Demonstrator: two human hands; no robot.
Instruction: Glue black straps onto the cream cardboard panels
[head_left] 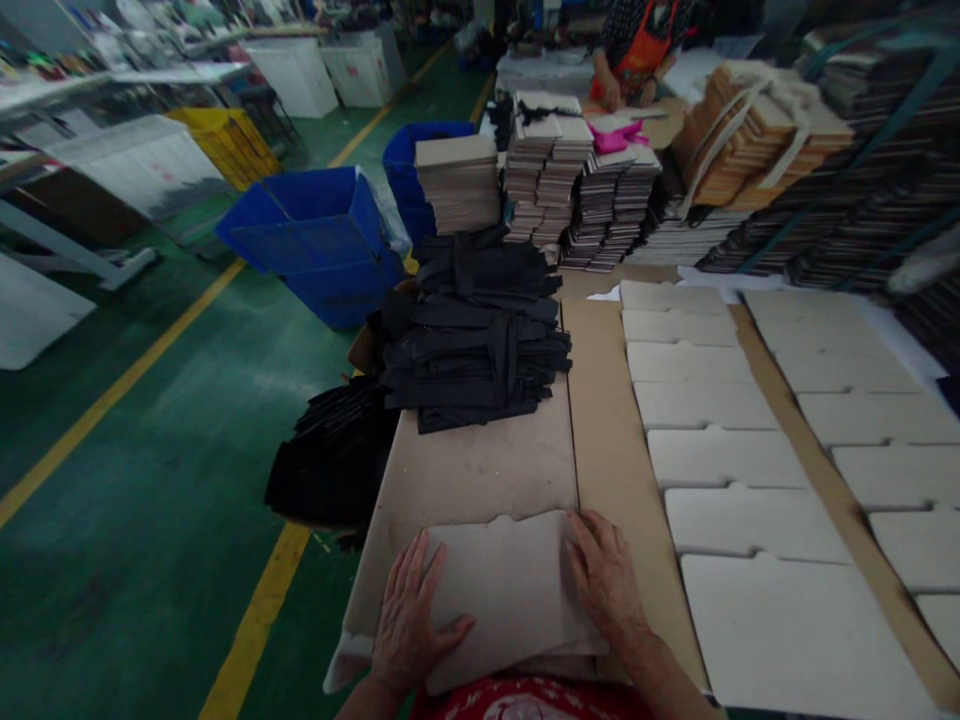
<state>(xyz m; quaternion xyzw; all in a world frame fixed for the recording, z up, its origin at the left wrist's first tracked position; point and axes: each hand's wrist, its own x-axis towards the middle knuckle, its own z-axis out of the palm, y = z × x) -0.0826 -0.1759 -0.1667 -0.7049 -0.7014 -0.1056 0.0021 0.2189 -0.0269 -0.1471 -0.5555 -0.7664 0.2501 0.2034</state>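
A grey cardboard panel (502, 590) with a small tab on its far edge lies in front of me at the table's near end. At least one more panel shows beneath its lower right side. My left hand (416, 610) rests on its left side, fingers spread and thumb lying on the surface. Along the right edge lies my right hand (604, 575), its fingers stretched over the border near the far corner. Beyond the panel is a heap of black fabric strips (480, 340).
Overlapping rows of grey panels (757, 525) cover the table's right side. Panel stacks (457, 185) and an orange-brown bundle (757, 135) stand at the back. Blue bins (315, 240) and a black pile (330, 460) flank the left edge. A person in an orange apron (645, 55) works beyond.
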